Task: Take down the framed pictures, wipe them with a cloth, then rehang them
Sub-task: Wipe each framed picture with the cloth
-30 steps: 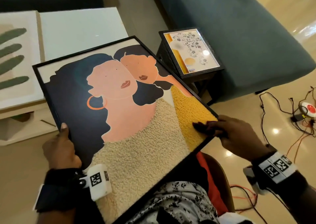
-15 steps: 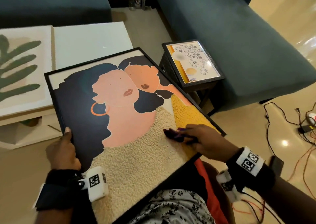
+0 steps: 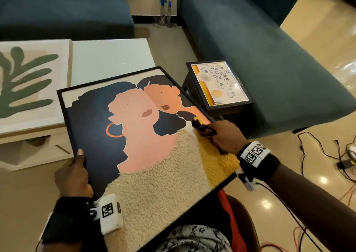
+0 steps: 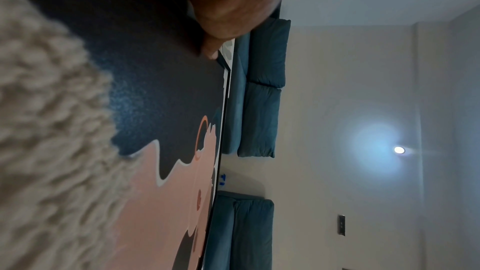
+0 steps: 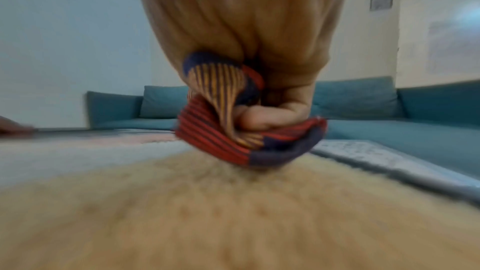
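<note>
The big picture (image 3: 138,145) lies tilted across the person's lap, its thin black frame enclosing flat peach faces, dark hair and nubbly tufted cream and yellow patches. At its left edge the left hand (image 3: 72,176) grasps the frame, thumb (image 4: 211,52) flat on the dark front, the other fingers hidden beneath. Toward its right edge, on the yellow tufting, the right hand (image 3: 226,136) clenches around a bunched cloth (image 5: 241,128), ribbed with red, navy and orange stripes, pressing it onto the pile; curled fingertips (image 5: 255,119) tuck into its folds, wrist raised behind. Beyond the picture's left side a leaf picture (image 3: 28,82), cream with green fronds, lies flat on a white table (image 3: 109,59). Beyond its right corner a small floral picture (image 3: 218,84), glossy in a dark frame, rests on a black stool (image 3: 227,110).
</note>
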